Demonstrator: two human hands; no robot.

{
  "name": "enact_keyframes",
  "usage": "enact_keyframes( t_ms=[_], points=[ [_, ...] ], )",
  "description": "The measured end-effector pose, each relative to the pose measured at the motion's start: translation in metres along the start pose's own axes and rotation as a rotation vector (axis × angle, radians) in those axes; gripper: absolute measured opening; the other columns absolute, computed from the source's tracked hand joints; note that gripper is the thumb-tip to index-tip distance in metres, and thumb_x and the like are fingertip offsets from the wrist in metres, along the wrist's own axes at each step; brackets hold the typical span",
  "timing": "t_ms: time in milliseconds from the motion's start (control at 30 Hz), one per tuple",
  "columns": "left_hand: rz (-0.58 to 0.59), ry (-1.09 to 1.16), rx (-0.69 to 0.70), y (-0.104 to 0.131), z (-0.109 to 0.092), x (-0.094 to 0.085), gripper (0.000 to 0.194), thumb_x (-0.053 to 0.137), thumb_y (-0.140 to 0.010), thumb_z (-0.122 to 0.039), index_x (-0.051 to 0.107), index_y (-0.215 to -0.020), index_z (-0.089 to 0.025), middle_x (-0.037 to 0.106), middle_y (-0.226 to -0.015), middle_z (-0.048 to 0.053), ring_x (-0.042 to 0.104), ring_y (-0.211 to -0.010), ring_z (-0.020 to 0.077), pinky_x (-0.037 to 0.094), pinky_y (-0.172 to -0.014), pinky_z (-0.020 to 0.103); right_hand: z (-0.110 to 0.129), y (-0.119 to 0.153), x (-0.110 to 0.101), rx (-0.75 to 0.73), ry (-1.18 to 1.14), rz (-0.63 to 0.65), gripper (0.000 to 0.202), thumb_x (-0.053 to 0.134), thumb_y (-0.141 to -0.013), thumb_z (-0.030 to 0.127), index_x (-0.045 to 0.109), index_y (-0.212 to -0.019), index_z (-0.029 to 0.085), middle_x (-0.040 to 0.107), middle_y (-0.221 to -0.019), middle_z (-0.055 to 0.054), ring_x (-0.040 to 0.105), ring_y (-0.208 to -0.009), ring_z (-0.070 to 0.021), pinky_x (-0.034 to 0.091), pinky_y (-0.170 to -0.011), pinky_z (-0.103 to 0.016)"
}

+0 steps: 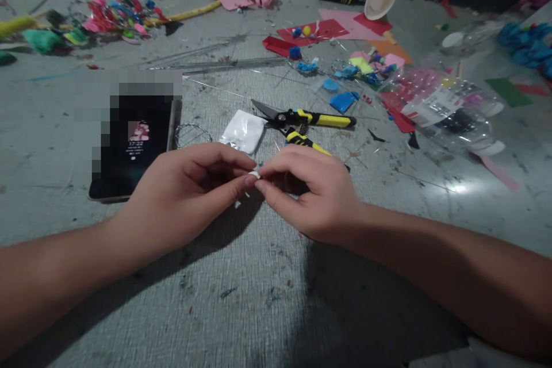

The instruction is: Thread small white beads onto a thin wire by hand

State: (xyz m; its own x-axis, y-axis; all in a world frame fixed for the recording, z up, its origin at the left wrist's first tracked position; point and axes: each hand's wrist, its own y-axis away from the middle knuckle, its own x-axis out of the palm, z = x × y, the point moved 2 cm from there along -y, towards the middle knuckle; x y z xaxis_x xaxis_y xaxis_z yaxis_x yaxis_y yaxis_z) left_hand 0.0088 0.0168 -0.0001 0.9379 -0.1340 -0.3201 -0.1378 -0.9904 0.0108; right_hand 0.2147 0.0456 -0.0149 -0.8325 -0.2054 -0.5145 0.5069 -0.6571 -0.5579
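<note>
Between the fingertips of both hands is a small white piece of modelling clay [255, 175]. My left hand [181, 190] pinches it from the left with thumb and fingers. From the right, my right hand [317, 192] grips it the same way, and the two hands nearly touch. Just beyond them lies a flat white clay slab [244, 131], partly in clear wrap. Spring-loaded shears [321, 119] with yellow and black handles rest open on the table, one handle partly hidden behind my right hand. Thin twisted wire [192, 133] lies near my left hand.
A phone [142, 144] with a lit screen lies left of the hands. Further right is a clear plastic bottle [444, 106]. Blue clay [344, 102], red paper [313, 33] and a paper cup [380, 0] are scattered behind. Colourful clay bits [116, 14] lie at the back left.
</note>
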Motion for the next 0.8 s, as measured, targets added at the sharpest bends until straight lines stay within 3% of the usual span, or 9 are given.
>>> enact_keyframes(
  t_ms=[267,433,600,700,800],
  points=[
    [0.06,-0.053,0.044,0.0011,-0.0022,-0.0009,0.008,0.088,-0.091,-0.033,0.091,-0.098,-0.035,0.089,-0.096,-0.002,0.083,-0.087,0.0217,0.068,-0.082,0.03,-0.0003,-0.0012,0.0004,0.016,-0.004,0.011,0.01,0.067,-0.098,0.015,0.07,-0.088,0.018,0.066,-0.077,0.0,0.059,-0.07,-0.012,0.048,-0.067,-0.027],
    [0.074,-0.079,0.055,0.0016,-0.0018,0.0016,0.007,0.088,-0.091,-0.036,0.089,-0.097,-0.032,0.088,-0.091,-0.001,0.079,-0.077,0.0191,0.064,-0.069,0.027,0.0002,0.0002,-0.0023,0.079,-0.023,0.049,0.012,0.065,-0.092,0.014,0.061,-0.084,0.021,0.062,-0.077,0.002,0.056,-0.07,-0.0121,0.044,-0.065,-0.028],
    [0.041,-0.04,-0.005,0.0003,0.0016,0.0011,0.011,0.086,-0.093,-0.036,0.083,-0.099,-0.027,0.085,-0.085,0.0,0.077,-0.076,0.0163,0.06,-0.066,0.022,-0.0019,-0.0001,-0.0073,0.177,-0.081,-0.039,0.032,0.05,-0.11,0.025,0.05,-0.078,0.023,0.053,-0.069,0.003,0.053,-0.067,-0.0127,0.041,-0.066,-0.031],
    [0.055,-0.013,-0.015,0.0001,0.0038,0.0012,0.014,0.084,-0.095,-0.036,0.081,-0.103,-0.025,0.083,-0.085,0.001,0.075,-0.074,0.0162,0.059,-0.064,0.023,-0.0023,-0.0023,-0.0058,0.155,-0.04,0.011,0.034,0.053,-0.113,0.029,0.056,-0.08,0.021,0.058,-0.07,0.002,0.056,-0.069,-0.0125,0.043,-0.067,-0.03],
    [0.052,-0.007,-0.025,0.0003,0.005,0.0013,0.016,0.083,-0.096,-0.037,0.081,-0.108,-0.026,0.084,-0.088,0.001,0.075,-0.075,0.0163,0.058,-0.063,0.024,-0.0037,-0.0028,-0.0035,0.13,-0.013,0.036,0.019,0.062,-0.11,0.024,0.069,-0.093,0.019,0.071,-0.083,-0.001,0.064,-0.078,-0.0135,0.049,-0.073,-0.029]
  ],
)
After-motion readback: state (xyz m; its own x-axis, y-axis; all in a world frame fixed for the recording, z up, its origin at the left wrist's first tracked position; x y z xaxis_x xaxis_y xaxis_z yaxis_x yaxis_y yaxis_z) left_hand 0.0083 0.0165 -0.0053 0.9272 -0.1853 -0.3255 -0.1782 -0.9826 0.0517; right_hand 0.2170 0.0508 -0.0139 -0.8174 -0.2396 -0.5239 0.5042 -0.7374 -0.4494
